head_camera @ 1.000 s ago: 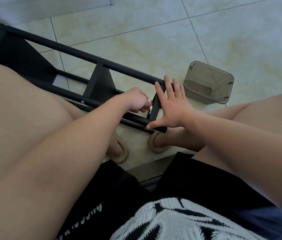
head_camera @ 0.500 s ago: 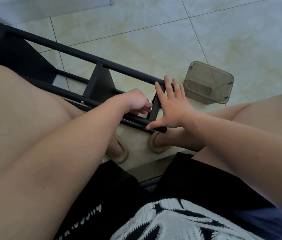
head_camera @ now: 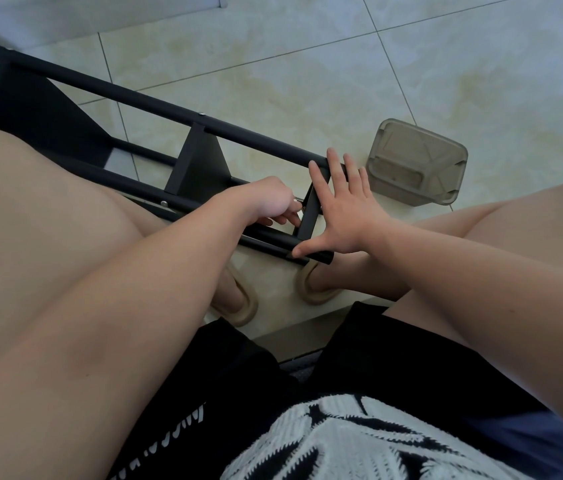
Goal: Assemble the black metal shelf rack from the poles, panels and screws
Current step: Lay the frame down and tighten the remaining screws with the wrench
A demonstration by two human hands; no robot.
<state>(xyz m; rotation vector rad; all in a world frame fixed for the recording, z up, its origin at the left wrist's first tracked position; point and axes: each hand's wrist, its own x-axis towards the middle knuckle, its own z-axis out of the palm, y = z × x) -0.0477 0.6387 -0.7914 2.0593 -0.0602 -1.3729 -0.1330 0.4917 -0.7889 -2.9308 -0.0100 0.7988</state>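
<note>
Left hand (head_camera: pixel 273 202): comes in from lower left over the near pole (head_camera: pixel 266 242), knuckles up, fingers curled tight. They pinch a bright bit (head_camera: pixel 298 201) against the inner face of the end panel (head_camera: pixel 311 213) — screw or tool tip, cannot tell which.

Right hand (head_camera: pixel 346 216): flat on the outer face of the end panel, fingers straight and slightly fanned. Fingertips (head_camera: pixel 332 155) reach the far pole (head_camera: pixel 169 109); the thumb is stretched down and left, its tip on the near pole close to that pole's end.

Rack (head_camera: pixel 200 161): on its side on the tile floor (head_camera: pixel 273 64), running from upper left to centre, between the knees. The mid panel (head_camera: pixel 197 164) spans the two top poles. Screw heads show on the far pole above the mid panel and on the near pole below it.

Edges and room: the near pole's end juts just past the thumb, over a slipper (head_camera: pixel 314 296). A grey box (head_camera: pixel 415 164) sits just beside the right fingertips, apart from the rack. Broad open floor lies beyond the far pole — the left thigh covers the rack's near left part.
</note>
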